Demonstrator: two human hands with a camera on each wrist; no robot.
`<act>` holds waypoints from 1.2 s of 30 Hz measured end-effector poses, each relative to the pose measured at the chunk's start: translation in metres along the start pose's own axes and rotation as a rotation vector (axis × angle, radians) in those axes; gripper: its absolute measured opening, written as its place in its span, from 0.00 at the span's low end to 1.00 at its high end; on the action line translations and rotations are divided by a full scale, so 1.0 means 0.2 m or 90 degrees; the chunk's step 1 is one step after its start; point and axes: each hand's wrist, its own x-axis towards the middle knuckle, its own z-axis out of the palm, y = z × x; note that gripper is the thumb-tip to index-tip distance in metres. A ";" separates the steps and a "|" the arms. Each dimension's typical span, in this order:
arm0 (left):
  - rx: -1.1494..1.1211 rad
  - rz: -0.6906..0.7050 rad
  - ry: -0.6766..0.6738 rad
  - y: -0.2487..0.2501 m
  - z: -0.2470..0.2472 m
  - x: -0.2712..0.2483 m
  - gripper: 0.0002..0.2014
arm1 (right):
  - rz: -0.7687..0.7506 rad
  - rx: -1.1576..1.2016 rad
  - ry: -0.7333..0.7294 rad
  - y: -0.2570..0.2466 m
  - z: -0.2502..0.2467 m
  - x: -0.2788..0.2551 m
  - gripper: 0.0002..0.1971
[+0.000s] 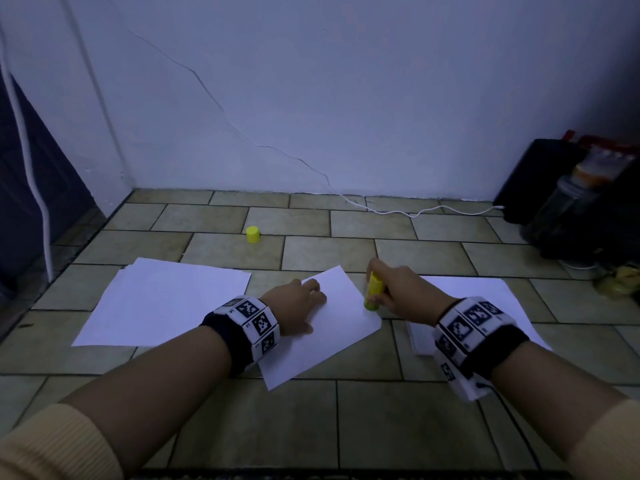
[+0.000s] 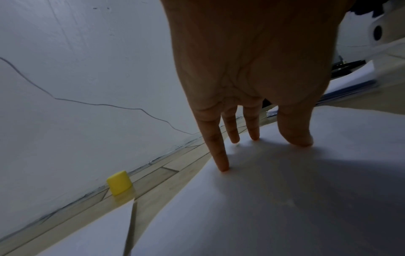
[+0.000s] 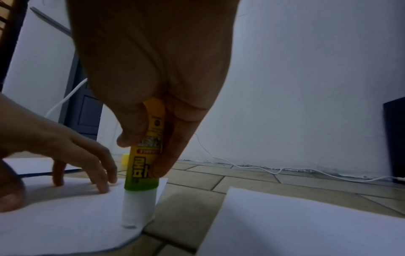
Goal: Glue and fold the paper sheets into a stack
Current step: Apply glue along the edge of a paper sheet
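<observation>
The right hand (image 1: 398, 289) fingers clasp the glue stick (image 3: 142, 166), tip down at the sheet (image 1: 322, 327) edge; left hand (image 1: 298, 303) fingers, straight, pin it; pressing past them risks creasing or gluing the floor (image 1: 381, 427).

Your uncapped yellow glue stick (image 3: 143, 166) stands upright, tip on the middle white sheet's (image 1: 332, 337) three-o'clock edge, its yellow cap (image 1: 253, 234) upright at eleven o'clock.

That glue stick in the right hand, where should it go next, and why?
Probably a stroke along the sheet's right edge. The right hand holds the glue stick upright, its white tip touching the middle sheet beside that edge, while the left hand presses the sheet to the floor with spread fingers.
</observation>
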 end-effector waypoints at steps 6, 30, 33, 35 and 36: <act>0.075 0.021 -0.018 -0.01 -0.02 0.02 0.34 | -0.011 -0.016 -0.026 0.03 -0.02 -0.09 0.13; 0.034 -0.116 0.032 -0.06 -0.01 -0.07 0.25 | 0.076 0.213 0.150 -0.22 0.09 0.36 0.20; 0.019 -0.116 0.031 -0.08 -0.01 -0.08 0.24 | 0.061 0.215 0.134 -0.28 0.11 0.41 0.20; 0.011 -0.114 0.026 -0.09 -0.02 -0.08 0.25 | 0.042 0.211 0.119 -0.30 0.12 0.43 0.18; 0.007 -0.112 0.023 -0.09 -0.02 -0.08 0.26 | 0.034 0.204 0.106 -0.31 0.13 0.44 0.17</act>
